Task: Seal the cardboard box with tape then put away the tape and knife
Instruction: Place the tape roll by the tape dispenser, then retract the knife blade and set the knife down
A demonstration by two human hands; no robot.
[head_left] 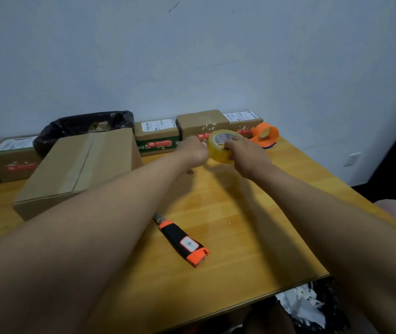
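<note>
Arms stretch forward, right hand [245, 153] gripping the tape roll [219, 147], left hand [193, 153] pinching its edge.

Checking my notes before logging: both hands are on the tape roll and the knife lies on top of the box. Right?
Not quite. The head view shows the knife lying on the table, beside the box, not on it. Both hands, left and right, are on the tape roll.
</note>
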